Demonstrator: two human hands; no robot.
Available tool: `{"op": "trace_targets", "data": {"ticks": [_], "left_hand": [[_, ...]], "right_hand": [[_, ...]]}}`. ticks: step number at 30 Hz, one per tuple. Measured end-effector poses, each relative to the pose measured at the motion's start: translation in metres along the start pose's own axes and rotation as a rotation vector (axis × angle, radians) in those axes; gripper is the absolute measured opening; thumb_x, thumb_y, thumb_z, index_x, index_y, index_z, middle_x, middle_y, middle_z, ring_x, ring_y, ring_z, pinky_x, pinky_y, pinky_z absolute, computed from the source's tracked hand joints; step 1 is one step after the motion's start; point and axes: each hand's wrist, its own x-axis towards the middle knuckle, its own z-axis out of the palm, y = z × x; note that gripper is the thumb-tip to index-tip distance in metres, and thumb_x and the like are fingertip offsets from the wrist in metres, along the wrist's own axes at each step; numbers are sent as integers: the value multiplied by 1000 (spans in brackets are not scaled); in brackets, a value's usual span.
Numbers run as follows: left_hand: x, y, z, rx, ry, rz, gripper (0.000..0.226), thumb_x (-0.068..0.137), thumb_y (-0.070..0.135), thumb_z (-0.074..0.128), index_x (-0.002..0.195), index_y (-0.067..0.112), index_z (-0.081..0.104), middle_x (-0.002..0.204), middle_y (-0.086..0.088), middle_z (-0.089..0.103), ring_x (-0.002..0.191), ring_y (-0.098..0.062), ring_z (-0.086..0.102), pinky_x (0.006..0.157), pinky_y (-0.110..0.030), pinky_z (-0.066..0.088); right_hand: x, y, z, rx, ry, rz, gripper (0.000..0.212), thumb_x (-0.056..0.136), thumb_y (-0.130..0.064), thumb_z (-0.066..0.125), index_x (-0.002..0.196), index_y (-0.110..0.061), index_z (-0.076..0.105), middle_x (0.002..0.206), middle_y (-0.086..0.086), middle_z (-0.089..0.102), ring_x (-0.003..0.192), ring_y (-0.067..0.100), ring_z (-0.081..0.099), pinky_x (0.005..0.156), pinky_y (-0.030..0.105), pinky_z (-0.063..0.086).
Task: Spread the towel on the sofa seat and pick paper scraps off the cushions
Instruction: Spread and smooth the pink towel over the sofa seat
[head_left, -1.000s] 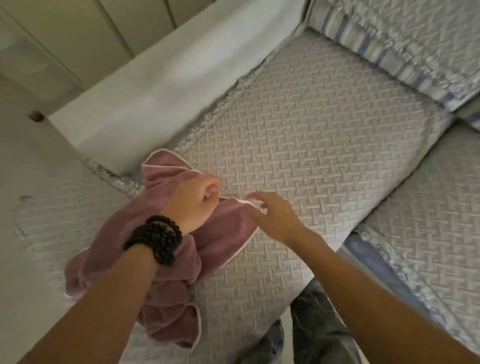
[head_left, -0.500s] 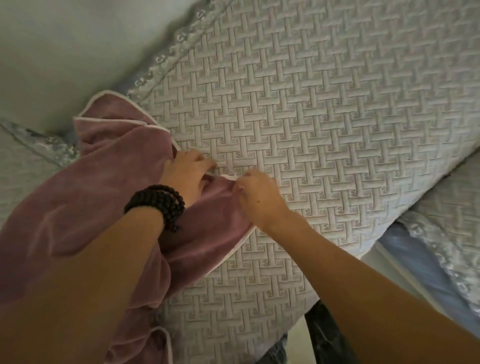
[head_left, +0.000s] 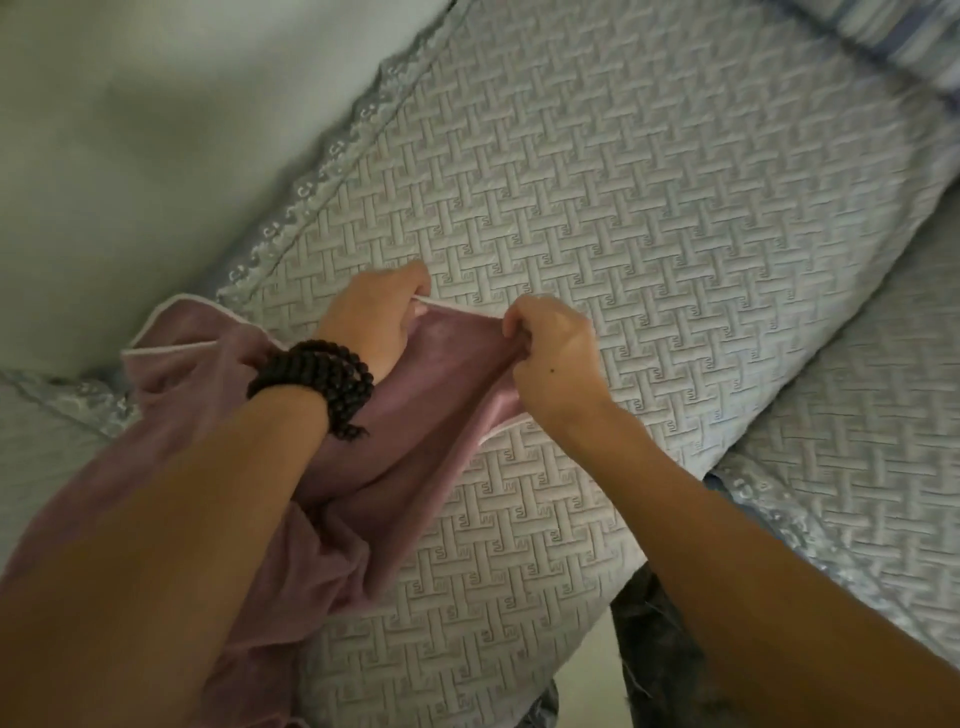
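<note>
The mauve towel (head_left: 415, 415) is bunched on the near left part of the quilted sofa seat cushion (head_left: 597, 208). Its white-trimmed upper edge is pinched taut between the left hand (head_left: 376, 319) and right hand (head_left: 553, 345), fingers clenched on the cloth. A dark beaded bracelet (head_left: 319, 382) is worn on the left wrist.

You are in a home, in a sitting room. Across the middle of the frame runs a sofa seat cushion (head_left: 597, 218) under a pale quilted cover with a basket-weave pattern and a beaded lace trim (head_left: 311, 171) along its upper left edge. A second cushion (head_left: 857, 415) in the same cover sits at the right, and a pale padded sofa back (head_left: 130, 130) fills the upper left.
</note>
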Motion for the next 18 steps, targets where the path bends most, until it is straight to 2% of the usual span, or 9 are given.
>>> {"op": "trace_targets", "data": {"ticks": [2, 6, 12, 16, 18], "left_hand": [[37, 28, -6, 18, 34, 73, 9, 95, 14, 55, 94, 8, 61, 73, -1, 55, 65, -19, 51, 62, -30, 37], [105, 83, -10, 62, 62, 138, 24, 97, 24, 54, 82, 7, 60, 68, -5, 56, 64, -24, 53, 58, -38, 43], [222, 190, 12, 131, 92, 196, 31, 95, 39, 52, 79, 15, 63, 68, 0, 62, 65, -20, 57, 57, -29, 35], [300, 264, 32, 167, 41, 259, 36, 94, 42, 54, 78, 11, 66, 68, -5, 64, 65, -24, 60, 56, -32, 43], [335, 304, 39, 170, 21, 298, 38, 93, 41, 55, 76, 9, 65, 66, -6, 63, 63, -24, 59, 56, -36, 48]], "right_hand": [[22, 13, -37, 10, 79, 14, 44, 56, 30, 44, 80, -2, 63, 87, 12, 60, 75, 29, 58, 62, 47, 53], [58, 46, -104, -23, 187, -10, 47, 58, 32, 47, 81, -3, 67, 87, 12, 62, 75, 26, 61, 64, 41, 56], [112, 126, -210, -19, 270, 80, 49, 61, 29, 46, 87, -6, 68, 92, 9, 64, 83, 22, 64, 73, 37, 58], [146, 184, -273, -12, 277, 198, 51, 60, 28, 46, 89, -7, 69, 93, 8, 64, 84, 22, 64, 72, 43, 60], [161, 214, -312, 8, 307, 234, 50, 61, 27, 44, 86, -8, 70, 91, 7, 65, 81, 21, 66, 71, 38, 60]]}}
